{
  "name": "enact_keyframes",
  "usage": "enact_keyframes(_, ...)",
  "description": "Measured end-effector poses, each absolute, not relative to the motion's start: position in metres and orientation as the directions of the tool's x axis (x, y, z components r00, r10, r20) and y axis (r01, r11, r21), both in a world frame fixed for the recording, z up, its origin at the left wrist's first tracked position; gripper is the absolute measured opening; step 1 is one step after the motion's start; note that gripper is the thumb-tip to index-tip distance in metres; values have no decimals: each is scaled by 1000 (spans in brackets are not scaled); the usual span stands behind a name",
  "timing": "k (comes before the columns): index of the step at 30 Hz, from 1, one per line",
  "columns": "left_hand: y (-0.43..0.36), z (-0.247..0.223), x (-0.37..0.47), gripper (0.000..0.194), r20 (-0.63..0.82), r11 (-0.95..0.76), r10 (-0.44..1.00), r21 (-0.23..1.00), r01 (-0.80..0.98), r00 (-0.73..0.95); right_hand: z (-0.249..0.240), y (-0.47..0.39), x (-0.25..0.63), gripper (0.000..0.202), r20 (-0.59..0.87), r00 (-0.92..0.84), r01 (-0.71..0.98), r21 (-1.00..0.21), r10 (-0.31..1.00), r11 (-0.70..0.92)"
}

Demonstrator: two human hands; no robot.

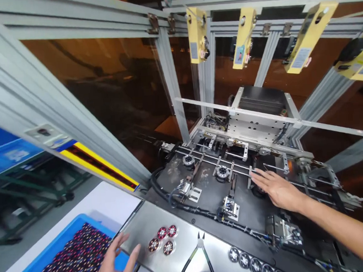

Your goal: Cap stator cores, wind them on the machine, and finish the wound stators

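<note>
Four small reddish spoked wheels point(161, 232) lie in a cluster on the metal tabletop point(138, 232), with a row of silver-spoked wheels point(244, 259) further right and a pair of cutters point(200, 242) between. The left hand point(112, 267) is near the blue tray point(72, 223) of heaped dark parts point(70, 259); its grip is wide, thumb well apart from the fingers, with nothing visible in it. The right hand point(280, 190) reaches over the black machine bed point(211, 200), fingers stretched out above a dark part point(258, 192). Its underside is hidden, so I cannot tell whether that grip has hold of anything or touches what is below. Two round spoked parts point(223, 172) sit at the stations beside it.

By their look, the wheels should be light and stiff, with smooth rims that could slip; the thin spokes may mark or bend, so the outer rim, pinched between thumb and finger, seems the better hold
</note>
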State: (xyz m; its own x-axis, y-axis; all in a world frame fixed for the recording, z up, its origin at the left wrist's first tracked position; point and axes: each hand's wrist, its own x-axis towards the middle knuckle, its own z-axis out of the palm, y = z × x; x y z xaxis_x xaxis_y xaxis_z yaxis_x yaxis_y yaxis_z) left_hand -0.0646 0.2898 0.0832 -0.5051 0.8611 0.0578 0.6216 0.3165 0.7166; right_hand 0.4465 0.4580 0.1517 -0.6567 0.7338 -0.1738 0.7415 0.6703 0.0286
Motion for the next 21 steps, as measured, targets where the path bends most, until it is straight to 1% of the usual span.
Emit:
enact_keyframes(4,289,73,-70,70,95,276,869,721,636,-485,145,494,386,84,-156,-731,672,8,665,741)
enact_keyframes(7,282,61,-79,69,94,288,867,706,647,-489,132,515,358,83,-159,-757,642,4,634,767)
enact_keyframes(12,269,48,-91,73,43,363,826,722,589,-562,114,526,347,78,-150,-772,623,16,618,782)
enact_keyframes(14,270,46,-88,74,30,359,829,737,572,-559,112,528,347,76,-128,-779,616,28,614,787)
enact_keyframes(17,281,44,-78,66,75,262,872,764,590,-484,125,533,345,75,-53,-791,607,49,609,793)
enact_keyframes(19,290,39,-73,59,88,217,892,778,590,-444,146,528,344,76,43,-781,624,63,622,779)
enact_keyframes(21,297,31,-71,55,78,208,900,786,582,-428,173,509,348,78,178,-751,655,69,636,753)
